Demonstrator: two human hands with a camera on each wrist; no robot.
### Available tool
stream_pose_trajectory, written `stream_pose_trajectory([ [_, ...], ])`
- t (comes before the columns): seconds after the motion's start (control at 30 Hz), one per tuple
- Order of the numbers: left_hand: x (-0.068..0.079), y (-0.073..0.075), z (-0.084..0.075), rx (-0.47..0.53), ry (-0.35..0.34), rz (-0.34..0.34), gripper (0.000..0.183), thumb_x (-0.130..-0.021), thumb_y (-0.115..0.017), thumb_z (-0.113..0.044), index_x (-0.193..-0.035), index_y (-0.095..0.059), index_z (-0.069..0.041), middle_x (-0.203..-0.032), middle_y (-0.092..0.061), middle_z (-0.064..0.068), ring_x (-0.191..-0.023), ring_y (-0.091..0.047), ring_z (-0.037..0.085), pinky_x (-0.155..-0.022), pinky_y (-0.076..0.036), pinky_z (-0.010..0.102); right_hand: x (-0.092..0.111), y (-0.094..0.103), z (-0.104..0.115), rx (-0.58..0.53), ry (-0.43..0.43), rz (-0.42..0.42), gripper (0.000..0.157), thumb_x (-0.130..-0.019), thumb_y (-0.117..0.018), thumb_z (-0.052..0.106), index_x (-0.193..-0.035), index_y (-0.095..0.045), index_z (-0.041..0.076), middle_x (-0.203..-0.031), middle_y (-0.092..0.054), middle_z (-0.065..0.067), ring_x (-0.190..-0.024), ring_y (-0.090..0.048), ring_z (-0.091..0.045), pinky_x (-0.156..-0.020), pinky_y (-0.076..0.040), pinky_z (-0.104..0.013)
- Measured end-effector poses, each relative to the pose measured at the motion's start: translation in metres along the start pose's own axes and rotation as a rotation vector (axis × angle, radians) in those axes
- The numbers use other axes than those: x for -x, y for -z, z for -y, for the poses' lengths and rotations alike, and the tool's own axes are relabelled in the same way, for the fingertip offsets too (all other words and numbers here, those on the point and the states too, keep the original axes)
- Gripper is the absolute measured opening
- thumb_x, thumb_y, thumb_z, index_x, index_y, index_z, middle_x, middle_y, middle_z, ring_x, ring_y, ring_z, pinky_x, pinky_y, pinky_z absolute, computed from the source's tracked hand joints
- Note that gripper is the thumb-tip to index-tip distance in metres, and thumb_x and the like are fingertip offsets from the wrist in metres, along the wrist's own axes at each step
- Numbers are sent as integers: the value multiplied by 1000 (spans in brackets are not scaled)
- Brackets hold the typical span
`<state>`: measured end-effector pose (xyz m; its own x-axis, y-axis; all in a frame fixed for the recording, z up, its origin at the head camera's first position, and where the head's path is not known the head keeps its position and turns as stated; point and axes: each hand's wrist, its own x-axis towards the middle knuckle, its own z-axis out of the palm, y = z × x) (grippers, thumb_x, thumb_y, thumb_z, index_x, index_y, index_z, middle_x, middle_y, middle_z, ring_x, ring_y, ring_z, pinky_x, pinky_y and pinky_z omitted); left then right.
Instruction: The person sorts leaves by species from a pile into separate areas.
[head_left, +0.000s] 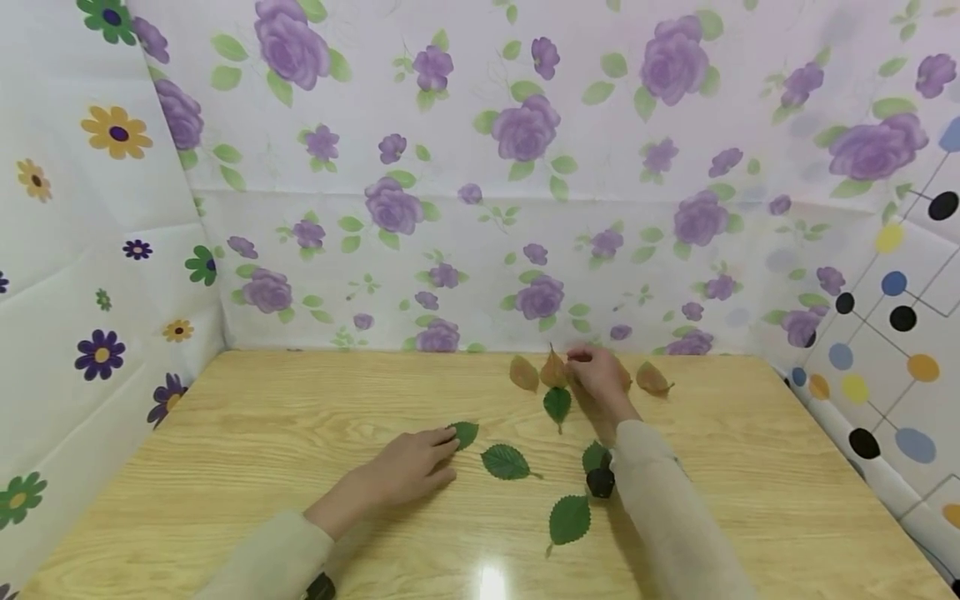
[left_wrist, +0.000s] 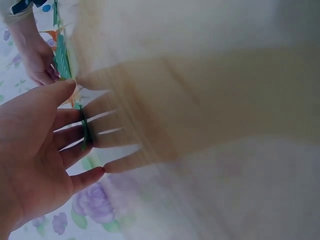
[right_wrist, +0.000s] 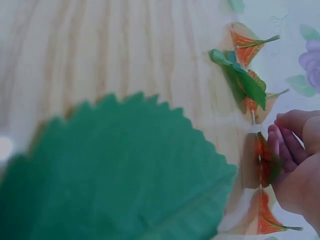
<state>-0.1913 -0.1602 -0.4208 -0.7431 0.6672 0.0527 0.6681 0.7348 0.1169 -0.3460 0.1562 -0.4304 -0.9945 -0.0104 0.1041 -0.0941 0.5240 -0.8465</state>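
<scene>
My left hand lies low over the table with its fingers spread and nearly straight. Its fingertips overlap the edge of a green leaf; in the left wrist view a thin green leaf shows edge-on behind them. At the back of the table, my right hand has bent fingers beside a brown leaf. Thumb and forefinger meet in the right wrist view; whether they pinch anything is hidden. Another brown leaf is partly covered by this hand. A green leaf overlaps the first brown leaf's lower end.
Two more brown leaves, one at the left and one at the right, complete the back row. Green leaves lie between the arms: one near the middle, one toward the front, and one beside the right wrist camera. Patterned cloth borders the table.
</scene>
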Motion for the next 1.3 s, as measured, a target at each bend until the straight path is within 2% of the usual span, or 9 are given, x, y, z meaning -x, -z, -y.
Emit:
stream_pose_trajectory([
  [0.2, -7, 3, 2, 85, 40, 31, 44, -99, -56, -27, -128, -58, 6, -135, -52, 22, -121, -52, 37, -94, -47, 49, -4, 8, 6, -29, 21, -39, 26, -95, -60, 11, -116, -66, -4, -111, -65, -18, -98, -60, -30, -79, -52, -35],
  [0.37, -8, 5, 3, 154, 57, 32, 41, -99, -56, -25, -126, -60, 7, -134, -53, 23, -121, -52, 39, -97, -45, 48, 1, 12, 21, -104, 101, 16, 30, -97, -60, 16, -119, -64, -4, -112, -65, -18, -101, -60, -34, -81, -54, -42],
  [0.47, -8, 6, 4, 155, 60, 28, 40, -99, -57, -24, -124, -60, 7, -133, -54, 23, -120, -52, 39, -97, -45, 48, 13, 12, 35, -118, 163, 79, 31, -97, -60, 19, -118, -65, -3, -112, -66, -18, -102, -61, -35, -83, -53, -45],
  [0.57, -9, 6, 4, 142, 62, 27, 40, -99, -56, -23, -125, -60, 7, -134, -53, 22, -120, -52, 38, -96, -46, 47, 30, 8, 46, -55, 240, 165, 30, -96, -62, 20, -116, -66, -2, -109, -67, -16, -97, -63, -32, -79, -54, -41],
  [0.7, -8, 5, 3, 123, 63, 30, 39, -99, -57, -21, -126, -59, 7, -135, -52, 23, -120, -53, 38, -96, -46, 47, 57, -3, 53, 44, 334, 338, 28, -94, -64, 16, -113, -68, -3, -102, -69, -12, -89, -65, -25, -73, -55, -34],
  [0.83, -7, 5, 2, 130, 69, 35, 39, -99, -57, -20, -127, -58, 7, -137, -51, 23, -121, -52, 38, -96, -46, 47, 80, -20, 50, 124, 391, 496, 26, -93, -66, 15, -111, -68, -2, -98, -69, -6, -88, -64, -19, -74, -54, -31],
  [1.03, -5, 0, 1, 143, 78, 24, 40, -99, -57, -21, -128, -58, 7, -137, -50, 23, -122, -51, 38, -96, -46, 47, 99, -39, 43, 150, 333, 621, 26, -90, -69, 16, -112, -67, 1, -99, -67, -2, -91, -63, -18, -77, -54, -33],
  [1.13, -5, -2, 2, 141, 73, 8, 40, -99, -58, -22, -127, -59, 7, -136, -51, 23, -121, -53, 38, -95, -46, 47, 103, -42, 43, 149, 301, 635, 27, -88, -71, 15, -111, -68, 2, -97, -66, 0, -90, -61, -17, -78, -53, -35],
  [1.3, -5, -1, 4, 144, 66, -10, 39, -98, -59, -20, -126, -59, 7, -136, -52, 23, -119, -54, 38, -95, -47, 47, 105, -41, 46, 161, 320, 636, 22, -88, -71, 10, -108, -68, 1, -89, -63, 3, -82, -57, -12, -74, -51, -29],
])
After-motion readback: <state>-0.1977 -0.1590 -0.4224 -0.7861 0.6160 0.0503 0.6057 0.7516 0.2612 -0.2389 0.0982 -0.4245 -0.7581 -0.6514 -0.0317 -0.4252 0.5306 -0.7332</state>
